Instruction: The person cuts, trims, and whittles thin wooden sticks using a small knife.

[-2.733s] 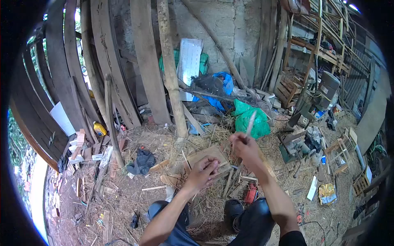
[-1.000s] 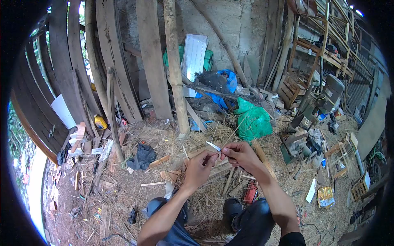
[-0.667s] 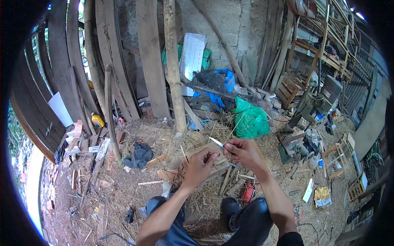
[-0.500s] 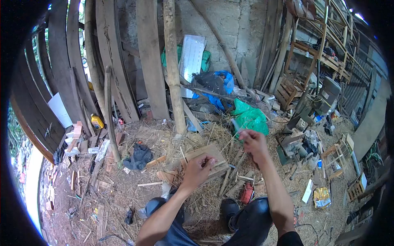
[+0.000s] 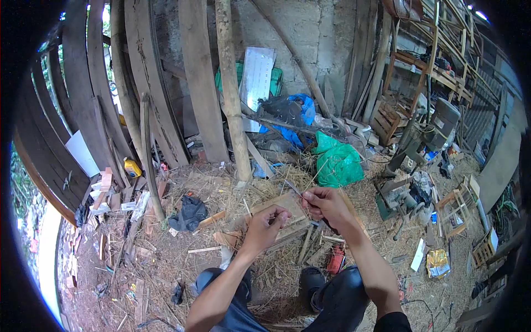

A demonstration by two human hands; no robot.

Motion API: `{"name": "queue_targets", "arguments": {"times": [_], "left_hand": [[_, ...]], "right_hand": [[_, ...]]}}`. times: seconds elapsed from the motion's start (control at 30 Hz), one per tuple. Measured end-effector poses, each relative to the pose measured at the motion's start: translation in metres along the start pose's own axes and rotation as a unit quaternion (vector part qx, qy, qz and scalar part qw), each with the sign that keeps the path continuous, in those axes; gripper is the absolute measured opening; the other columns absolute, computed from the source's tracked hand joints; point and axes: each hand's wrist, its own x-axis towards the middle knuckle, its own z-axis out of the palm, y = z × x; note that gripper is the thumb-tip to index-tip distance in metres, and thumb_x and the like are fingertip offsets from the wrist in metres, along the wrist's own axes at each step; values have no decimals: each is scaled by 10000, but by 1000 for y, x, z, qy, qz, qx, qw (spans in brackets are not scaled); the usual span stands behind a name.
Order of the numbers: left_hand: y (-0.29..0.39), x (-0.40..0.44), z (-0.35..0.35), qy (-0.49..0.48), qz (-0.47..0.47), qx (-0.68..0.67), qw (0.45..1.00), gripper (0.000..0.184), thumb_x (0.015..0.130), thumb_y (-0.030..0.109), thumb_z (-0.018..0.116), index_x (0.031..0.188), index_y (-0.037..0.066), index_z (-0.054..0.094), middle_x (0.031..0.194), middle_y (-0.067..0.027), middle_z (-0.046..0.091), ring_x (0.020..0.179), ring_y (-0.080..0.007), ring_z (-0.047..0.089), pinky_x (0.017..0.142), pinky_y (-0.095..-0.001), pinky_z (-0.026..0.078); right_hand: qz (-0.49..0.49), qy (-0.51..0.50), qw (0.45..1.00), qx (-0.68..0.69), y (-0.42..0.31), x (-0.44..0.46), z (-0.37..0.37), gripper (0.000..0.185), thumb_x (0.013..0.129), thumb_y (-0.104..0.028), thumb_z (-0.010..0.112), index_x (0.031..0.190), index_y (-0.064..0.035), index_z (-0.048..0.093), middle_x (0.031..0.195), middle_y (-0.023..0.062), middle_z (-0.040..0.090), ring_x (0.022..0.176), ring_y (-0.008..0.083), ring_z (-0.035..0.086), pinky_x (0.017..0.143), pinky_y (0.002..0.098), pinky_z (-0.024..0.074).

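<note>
My right hand (image 5: 331,209) is closed around a knife, its narrow blade (image 5: 293,188) pointing up and to the left. Just left of it, my left hand (image 5: 264,228) has thumb and fingers pinched together; what lies between them, if anything, is too small to make out. A thin pale stick (image 5: 247,207) shows beside the left hand, and I cannot tell whether it is held. Both hands are above a wooden board (image 5: 287,206) on the straw-covered ground, between and ahead of my knees.
A red tool (image 5: 335,259) lies near my right foot. Ahead are an upright pole (image 5: 231,94) and a green plastic bag (image 5: 338,165). A black bag (image 5: 189,213) lies to the left, a gold packet (image 5: 437,263) to the right. Wood scraps litter the ground.
My right hand has come down and left, closer to my left hand, bringing the knife lower. The left hand stays nearly in place, still pinched.
</note>
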Motion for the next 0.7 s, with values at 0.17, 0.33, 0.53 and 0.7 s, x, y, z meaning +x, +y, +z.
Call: {"name": "queue_targets", "arguments": {"times": [0.17,0.33,0.53,0.7], "left_hand": [[-2,3,2,-11,9,18,1000,126,900,114,555,915,6,618,680,29,494,626,-50,428,564,-201,346],[-3,-10,-3,-17,-19,12,1000,127,896,118,560,909,8,623,691,23,515,630,-51,431,573,-202,359],[-7,-10,-11,7,-2,112,994,134,890,100,567,921,-20,618,706,-14,572,637,-68,478,584,-233,401],[3,-6,5,80,47,137,986,123,881,84,581,931,-22,618,682,-43,571,612,-56,475,543,-243,395]], "right_hand": [[-6,3,999,-44,-2,1,-9,206,927,-171,539,810,-8,589,587,-42,440,482,39,335,436,208,253],[-75,157,984,-37,-9,2,-50,168,929,-152,529,909,2,593,698,-24,508,488,38,347,432,194,268],[-103,155,982,34,-2,-4,-51,226,922,-173,547,1051,8,588,763,-2,575,481,33,370,424,197,280],[-13,1,999,47,8,-8,22,204,922,-192,554,958,4,594,695,-8,546,477,46,357,425,206,273]]}}
